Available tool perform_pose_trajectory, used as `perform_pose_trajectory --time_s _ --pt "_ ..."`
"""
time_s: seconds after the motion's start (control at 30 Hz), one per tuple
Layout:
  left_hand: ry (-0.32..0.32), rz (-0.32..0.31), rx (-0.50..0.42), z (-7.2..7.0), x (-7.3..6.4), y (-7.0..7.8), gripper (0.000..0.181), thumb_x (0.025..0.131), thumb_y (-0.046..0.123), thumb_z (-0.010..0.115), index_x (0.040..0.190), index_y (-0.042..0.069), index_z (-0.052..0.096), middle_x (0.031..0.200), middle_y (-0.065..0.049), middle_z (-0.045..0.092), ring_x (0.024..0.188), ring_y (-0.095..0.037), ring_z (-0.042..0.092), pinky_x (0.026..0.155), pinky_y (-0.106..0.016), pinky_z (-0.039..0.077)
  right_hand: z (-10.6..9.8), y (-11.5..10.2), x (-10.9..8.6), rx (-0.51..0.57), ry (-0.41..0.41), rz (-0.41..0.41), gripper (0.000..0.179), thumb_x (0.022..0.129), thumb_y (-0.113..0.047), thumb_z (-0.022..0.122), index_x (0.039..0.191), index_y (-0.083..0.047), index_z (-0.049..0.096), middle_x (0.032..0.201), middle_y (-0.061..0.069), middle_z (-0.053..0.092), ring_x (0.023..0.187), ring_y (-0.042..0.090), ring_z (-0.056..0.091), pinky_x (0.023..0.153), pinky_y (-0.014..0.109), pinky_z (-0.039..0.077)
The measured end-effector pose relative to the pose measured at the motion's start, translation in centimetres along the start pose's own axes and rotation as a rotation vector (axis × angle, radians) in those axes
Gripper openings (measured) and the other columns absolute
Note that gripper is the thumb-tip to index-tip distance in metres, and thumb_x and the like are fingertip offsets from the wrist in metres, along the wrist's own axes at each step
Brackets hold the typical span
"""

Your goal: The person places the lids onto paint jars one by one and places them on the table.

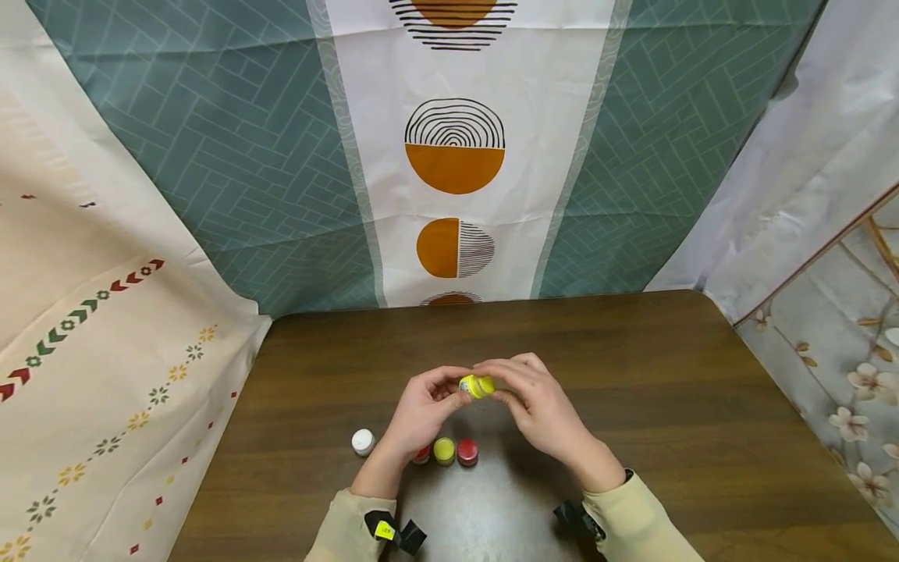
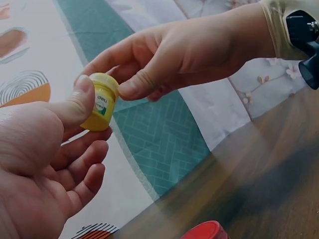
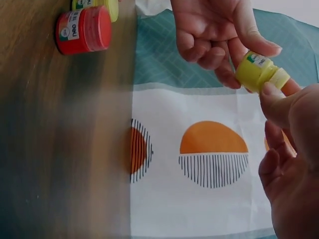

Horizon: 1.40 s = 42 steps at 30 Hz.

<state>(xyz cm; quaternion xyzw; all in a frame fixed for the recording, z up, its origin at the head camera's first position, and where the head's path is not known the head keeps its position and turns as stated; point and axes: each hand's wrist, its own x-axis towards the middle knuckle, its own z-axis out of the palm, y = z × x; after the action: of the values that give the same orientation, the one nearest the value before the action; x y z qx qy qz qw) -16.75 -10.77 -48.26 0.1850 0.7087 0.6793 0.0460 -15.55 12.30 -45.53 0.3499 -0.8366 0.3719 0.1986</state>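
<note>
Both hands meet over the table around a small yellow paint jar, which is tilted and has a white label with green on it. My left hand pinches the jar's body between thumb and fingers, the other fingers loosely bent. At the cap end, my right hand pinches with thumb and fingertips. Below the hands, a red jar and a yellow-topped jar stand side by side. Another red jar is partly hidden by the left wrist.
A white-lidded jar stands left of the left forearm. The brown wooden table reaches back to a green and white patterned cloth. Patterned cloths also hang at the left and right.
</note>
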Motion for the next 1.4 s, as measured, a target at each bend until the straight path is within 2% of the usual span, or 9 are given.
perform_pose_trajectory --time_s 0.2,0.33,0.6,0.83,0.9,0.97,1.1,1.23,1.4 --pt "-0.024 -0.013 -0.001 0.1 0.1 -0.3 0.030 0.098 -0.001 0.076 0.127 -0.006 0.071 0.102 -0.008 0.072 0.089 -0.014 0.066 0.079 -0.023 0.055 -0.4 0.2 -0.2 -0.121 -0.022 -0.041 0.048 0.090 -0.010 0.086 0.135 -0.017 0.072 0.130 -0.005 0.072 0.113 0.019 0.059 0.094 0.039 0.051" --pt "-0.033 -0.001 -0.001 0.2 0.1 -0.2 0.031 0.096 -0.001 0.077 0.126 -0.006 0.072 0.102 -0.008 0.072 0.089 -0.015 0.067 0.079 -0.023 0.055 -0.5 0.1 -0.2 -0.188 -0.049 0.005 0.042 0.093 -0.029 0.084 0.131 -0.015 0.073 0.123 -0.005 0.074 0.109 0.017 0.058 0.092 0.039 0.052" --pt "-0.072 0.002 0.005 0.2 0.0 -0.1 0.033 0.095 0.009 0.081 0.126 -0.002 0.074 0.104 -0.007 0.073 0.090 -0.016 0.067 0.077 -0.024 0.056 -0.1 -0.2 -0.2 -0.252 -0.041 0.097 0.044 0.101 -0.061 0.066 0.101 -0.017 0.071 0.094 -0.008 0.067 0.097 0.016 0.054 0.082 0.036 0.051" --pt "-0.083 -0.002 0.007 0.2 0.0 -0.1 0.032 0.097 0.009 0.080 0.126 -0.002 0.073 0.106 -0.011 0.073 0.092 -0.017 0.067 0.079 -0.025 0.058 0.6 -0.2 -0.5 -0.328 -0.003 0.133 0.048 0.107 -0.057 0.057 0.075 -0.022 0.055 0.072 -0.013 0.051 0.080 0.016 0.051 0.066 0.031 0.045" --pt "-0.076 -0.011 0.008 0.2 0.0 0.0 0.031 0.097 0.007 0.079 0.126 -0.002 0.073 0.106 -0.009 0.073 0.092 -0.018 0.066 0.080 -0.025 0.057 0.4 -0.2 -0.7 -0.275 0.007 0.161 0.039 0.107 -0.051 0.061 0.083 -0.021 0.064 0.078 -0.013 0.056 0.083 0.016 0.054 0.067 0.032 0.048" --pt "-0.066 -0.017 0.006 0.1 -0.1 0.1 0.030 0.099 0.006 0.077 0.127 -0.002 0.073 0.105 -0.007 0.072 0.092 -0.017 0.066 0.081 -0.026 0.057 0.2 0.0 -0.8 -0.198 -0.001 0.165 0.025 0.106 -0.046 0.066 0.106 -0.021 0.073 0.097 -0.013 0.065 0.095 0.015 0.058 0.076 0.035 0.052" --pt "-0.065 -0.010 -0.020 -0.1 -0.1 -0.1 0.031 0.103 0.011 0.073 0.129 -0.006 0.070 0.102 -0.004 0.072 0.091 -0.015 0.067 0.084 -0.029 0.059 -0.5 0.4 -1.0 -0.092 -0.067 0.064 0.047 0.103 -0.036 0.073 0.148 -0.025 0.062 0.135 -0.007 0.062 0.121 0.016 0.057 0.097 0.044 0.053" --pt "-0.086 0.000 -0.058 -0.1 -0.1 -0.2 0.042 0.103 0.021 0.072 0.130 -0.010 0.068 0.104 -0.004 0.073 0.093 -0.014 0.069 0.086 -0.030 0.059 -0.8 0.7 -0.8 -0.100 -0.082 -0.034 0.046 0.102 -0.033 0.075 0.146 -0.025 0.065 0.135 -0.006 0.063 0.121 0.017 0.057 0.098 0.041 0.052" --pt "-0.111 -0.006 -0.052 0.2 -0.1 -0.3 0.045 0.099 0.027 0.076 0.128 -0.007 0.071 0.104 -0.002 0.073 0.092 -0.013 0.067 0.084 -0.028 0.058 -0.8 0.7 -0.6 -0.142 -0.063 -0.025 0.035 0.104 -0.046 0.068 0.125 -0.017 0.070 0.118 -0.009 0.066 0.110 0.014 0.057 0.092 0.037 0.052"
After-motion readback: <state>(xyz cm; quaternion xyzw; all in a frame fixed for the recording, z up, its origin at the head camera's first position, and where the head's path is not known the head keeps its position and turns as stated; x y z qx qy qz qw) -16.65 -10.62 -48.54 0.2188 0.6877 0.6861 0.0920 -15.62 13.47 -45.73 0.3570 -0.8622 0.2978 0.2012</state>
